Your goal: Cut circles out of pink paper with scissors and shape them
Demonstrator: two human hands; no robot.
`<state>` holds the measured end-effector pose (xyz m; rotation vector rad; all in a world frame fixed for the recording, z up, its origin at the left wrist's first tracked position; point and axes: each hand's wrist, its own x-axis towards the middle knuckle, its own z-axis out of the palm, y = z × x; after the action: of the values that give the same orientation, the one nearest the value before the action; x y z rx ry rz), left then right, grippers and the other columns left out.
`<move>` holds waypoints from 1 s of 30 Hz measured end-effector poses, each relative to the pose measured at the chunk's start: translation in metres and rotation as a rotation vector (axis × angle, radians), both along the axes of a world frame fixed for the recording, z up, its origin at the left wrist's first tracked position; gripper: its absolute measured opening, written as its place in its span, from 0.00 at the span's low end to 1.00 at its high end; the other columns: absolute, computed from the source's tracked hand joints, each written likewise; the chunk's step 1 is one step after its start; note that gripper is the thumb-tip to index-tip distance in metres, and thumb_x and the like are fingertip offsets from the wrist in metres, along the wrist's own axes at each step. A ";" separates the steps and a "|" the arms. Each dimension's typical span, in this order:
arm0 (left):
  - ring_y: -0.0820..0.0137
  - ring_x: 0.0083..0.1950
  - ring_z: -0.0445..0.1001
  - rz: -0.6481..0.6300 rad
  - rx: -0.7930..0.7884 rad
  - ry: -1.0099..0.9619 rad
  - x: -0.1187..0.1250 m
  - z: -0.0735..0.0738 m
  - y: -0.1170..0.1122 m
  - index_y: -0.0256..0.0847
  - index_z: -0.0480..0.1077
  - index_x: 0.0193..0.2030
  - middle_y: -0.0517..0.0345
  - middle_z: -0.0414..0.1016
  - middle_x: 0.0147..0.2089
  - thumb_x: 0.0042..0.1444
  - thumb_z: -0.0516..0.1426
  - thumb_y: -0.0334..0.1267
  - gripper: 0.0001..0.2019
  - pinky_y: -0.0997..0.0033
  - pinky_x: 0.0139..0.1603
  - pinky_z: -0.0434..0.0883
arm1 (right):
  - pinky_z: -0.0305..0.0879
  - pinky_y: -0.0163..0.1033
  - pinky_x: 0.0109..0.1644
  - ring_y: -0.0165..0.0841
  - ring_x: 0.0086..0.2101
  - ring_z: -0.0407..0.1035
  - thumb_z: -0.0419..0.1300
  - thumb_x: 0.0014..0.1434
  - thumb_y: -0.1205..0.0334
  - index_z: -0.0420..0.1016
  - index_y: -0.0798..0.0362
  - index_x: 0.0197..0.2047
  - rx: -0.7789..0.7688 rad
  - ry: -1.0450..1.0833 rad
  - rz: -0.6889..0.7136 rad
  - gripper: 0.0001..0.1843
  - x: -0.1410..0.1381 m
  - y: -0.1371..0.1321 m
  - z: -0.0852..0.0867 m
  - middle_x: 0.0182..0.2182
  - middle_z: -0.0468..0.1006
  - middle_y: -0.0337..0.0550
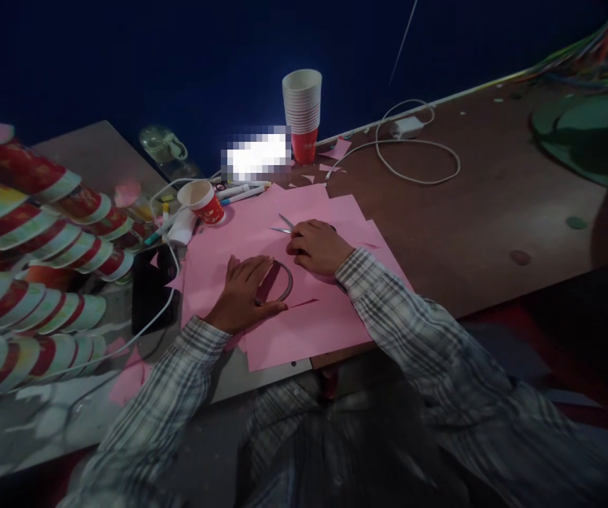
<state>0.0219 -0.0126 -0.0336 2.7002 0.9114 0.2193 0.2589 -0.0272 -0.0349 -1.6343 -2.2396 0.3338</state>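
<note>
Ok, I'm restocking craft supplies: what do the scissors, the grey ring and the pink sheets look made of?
Scissors: probably metal where visible, being thin and silvery.
Ring: smooth, dark grey; metal or plastic, the picture leaves it open.
Pink sheets: likely matte paper or thin card, being flat, straight-edged and without shine.

- I see a long-sleeved shirt front (277, 423) in pale-and-charcoal plaid cloth, shadowed dark toward its middle, with small round buttons (338, 480) on it.
- Left of that shirt front, a loosely creased plaid left sleeve (161, 402), its cuff closing at a bare left hand (243, 293).
- Right of it, a matching right sleeve (415, 331), rumpled, dimmer farther from its cuff, meeting a bare right hand (319, 247).
</note>
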 end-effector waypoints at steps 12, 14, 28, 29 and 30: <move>0.54 0.72 0.50 -0.042 -0.075 -0.013 -0.010 0.005 0.007 0.41 0.50 0.70 0.41 0.54 0.70 0.52 0.49 0.69 0.45 0.45 0.71 0.38 | 0.56 0.51 0.56 0.46 0.50 0.63 0.63 0.55 0.60 0.80 0.50 0.43 0.003 -0.005 0.003 0.12 0.000 0.000 -0.002 0.49 0.73 0.49; 0.54 0.72 0.50 -0.030 -0.097 -0.030 -0.016 0.005 0.012 0.41 0.51 0.70 0.41 0.54 0.70 0.54 0.48 0.69 0.44 0.45 0.71 0.39 | 0.56 0.51 0.56 0.46 0.50 0.63 0.63 0.55 0.60 0.80 0.51 0.43 0.002 -0.003 0.006 0.11 0.000 0.001 -0.003 0.48 0.73 0.49; 0.47 0.73 0.43 -0.057 -0.227 -0.007 -0.026 0.008 0.017 0.46 0.53 0.69 0.49 0.55 0.71 0.49 0.57 0.66 0.45 0.41 0.70 0.40 | 0.56 0.49 0.56 0.45 0.50 0.64 0.61 0.56 0.59 0.80 0.51 0.45 0.001 -0.049 0.023 0.14 0.002 0.000 -0.005 0.48 0.73 0.49; 0.47 0.73 0.43 -0.058 -0.232 -0.006 -0.027 0.008 0.018 0.46 0.53 0.69 0.50 0.55 0.71 0.50 0.56 0.66 0.44 0.41 0.71 0.40 | 0.57 0.49 0.56 0.45 0.49 0.64 0.61 0.56 0.59 0.80 0.51 0.44 0.005 -0.049 0.028 0.14 0.002 0.001 -0.006 0.47 0.73 0.49; 0.47 0.73 0.43 -0.059 -0.237 -0.007 -0.027 0.007 0.018 0.46 0.53 0.69 0.50 0.55 0.71 0.50 0.56 0.65 0.44 0.41 0.71 0.39 | 0.57 0.49 0.56 0.45 0.49 0.64 0.61 0.56 0.59 0.80 0.51 0.44 0.011 -0.050 0.035 0.14 0.002 0.001 -0.006 0.47 0.73 0.49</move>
<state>-0.0054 0.0057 -0.0264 2.5016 0.7995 0.1006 0.2610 -0.0263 -0.0413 -1.6168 -2.3051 0.2922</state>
